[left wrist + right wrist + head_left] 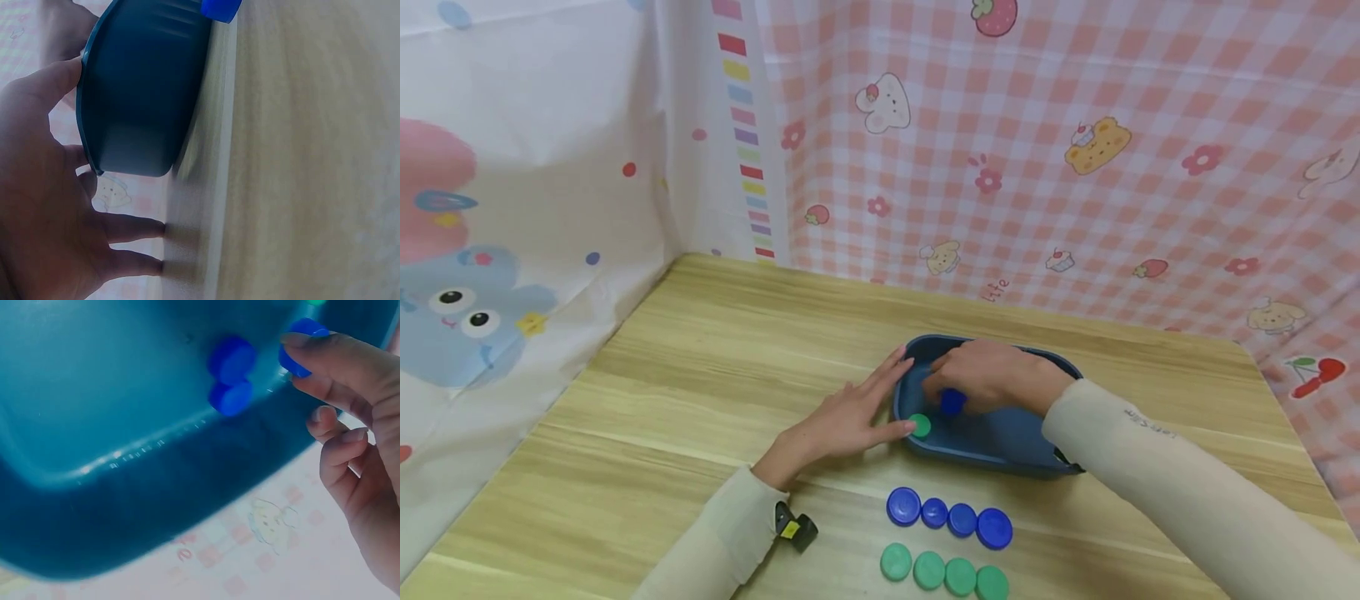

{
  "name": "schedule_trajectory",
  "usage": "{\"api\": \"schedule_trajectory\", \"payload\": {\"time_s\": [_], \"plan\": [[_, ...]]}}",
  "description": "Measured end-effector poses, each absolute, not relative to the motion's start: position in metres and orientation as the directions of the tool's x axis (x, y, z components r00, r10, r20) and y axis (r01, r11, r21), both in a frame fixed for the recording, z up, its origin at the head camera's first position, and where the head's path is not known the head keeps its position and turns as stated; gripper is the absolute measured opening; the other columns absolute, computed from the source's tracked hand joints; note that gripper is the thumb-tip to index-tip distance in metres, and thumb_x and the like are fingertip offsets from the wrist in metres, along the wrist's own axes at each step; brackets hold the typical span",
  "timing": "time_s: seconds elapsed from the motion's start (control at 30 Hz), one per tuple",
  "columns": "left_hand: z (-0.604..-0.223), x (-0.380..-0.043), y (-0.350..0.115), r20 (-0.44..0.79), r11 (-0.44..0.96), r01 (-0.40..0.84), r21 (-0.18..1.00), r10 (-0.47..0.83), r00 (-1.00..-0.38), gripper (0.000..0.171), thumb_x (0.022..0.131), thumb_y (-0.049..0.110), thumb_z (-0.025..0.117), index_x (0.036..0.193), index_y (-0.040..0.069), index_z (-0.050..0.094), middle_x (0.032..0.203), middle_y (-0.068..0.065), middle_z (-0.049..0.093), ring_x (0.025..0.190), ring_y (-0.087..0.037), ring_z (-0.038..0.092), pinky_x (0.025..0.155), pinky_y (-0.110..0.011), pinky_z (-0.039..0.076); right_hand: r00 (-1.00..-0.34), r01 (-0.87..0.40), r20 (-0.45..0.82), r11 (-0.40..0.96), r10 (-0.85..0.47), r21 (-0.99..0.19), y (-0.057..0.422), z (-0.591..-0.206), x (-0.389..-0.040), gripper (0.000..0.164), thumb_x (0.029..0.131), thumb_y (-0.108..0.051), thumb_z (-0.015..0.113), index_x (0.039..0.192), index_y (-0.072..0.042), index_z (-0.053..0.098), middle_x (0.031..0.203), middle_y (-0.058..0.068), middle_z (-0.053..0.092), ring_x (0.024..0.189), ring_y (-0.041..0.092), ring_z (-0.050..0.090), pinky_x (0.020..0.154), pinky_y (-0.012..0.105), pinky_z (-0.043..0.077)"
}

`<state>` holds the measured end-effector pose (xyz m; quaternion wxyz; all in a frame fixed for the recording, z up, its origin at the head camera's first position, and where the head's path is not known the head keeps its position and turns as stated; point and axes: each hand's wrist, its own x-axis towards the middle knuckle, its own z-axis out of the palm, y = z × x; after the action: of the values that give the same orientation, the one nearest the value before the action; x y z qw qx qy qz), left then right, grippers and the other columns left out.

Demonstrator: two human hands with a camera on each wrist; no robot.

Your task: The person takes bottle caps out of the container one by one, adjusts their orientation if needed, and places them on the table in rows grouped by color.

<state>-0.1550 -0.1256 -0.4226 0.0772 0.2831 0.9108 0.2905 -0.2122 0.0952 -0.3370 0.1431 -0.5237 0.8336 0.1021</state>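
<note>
A dark blue plastic basin (1007, 437) stands on the wooden table. My right hand (988, 373) is inside it, pinching a blue bottle cap (301, 353) between thumb and forefinger, as the right wrist view shows. Two more blue caps (231, 378) touch each other on the basin floor. A green cap (919, 425) lies in the basin's left end, near my left thumb. With fingers spread, my left hand (838, 421) rests at the left end of the basin. Its thumb touches the rim (83, 106), and two fingertips reach the table in the left wrist view.
In front of the basin, several blue caps (962, 520) form a row, with several green caps (929, 571) in another row nearer me. A pink checked cloth (1030, 200) hangs behind the table (715, 358), and a white printed cloth (572, 208) hangs at the left.
</note>
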Motion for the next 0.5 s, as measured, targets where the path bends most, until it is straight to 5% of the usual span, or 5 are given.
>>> {"api": "schedule_trajectory", "payload": {"time_s": [0.2,0.5], "plan": [[-0.423,-0.155,-0.126,0.021,0.675,0.469,0.570,0.558,-0.829,0.081,0.093,0.061,0.045,0.155,0.030,0.003,0.159,0.011,-0.010,0.136,-0.032,0.033,0.103,-0.068,0.021,-0.396,-0.913,-0.308,0.406,-0.865,0.032,0.105,-0.319,-0.195,0.030,0.077,-0.010,0.081,0.101,-0.023,0.069,0.094,-0.006,0.063,0.072,0.012,0.056,0.063,0.031,0.051],[-0.424,-0.155,-0.125,0.026,0.676,0.469,0.568,0.555,-0.831,0.081,0.093,0.060,0.046,0.155,0.028,0.004,0.159,0.011,-0.010,0.136,-0.032,0.033,0.102,-0.069,0.020,-0.439,-0.898,-0.220,0.428,-0.871,0.096,0.138,-0.303,-0.166,0.029,0.076,-0.016,0.082,0.098,-0.026,0.067,0.097,-0.006,0.065,0.077,0.015,0.061,0.057,0.027,0.049]]}}
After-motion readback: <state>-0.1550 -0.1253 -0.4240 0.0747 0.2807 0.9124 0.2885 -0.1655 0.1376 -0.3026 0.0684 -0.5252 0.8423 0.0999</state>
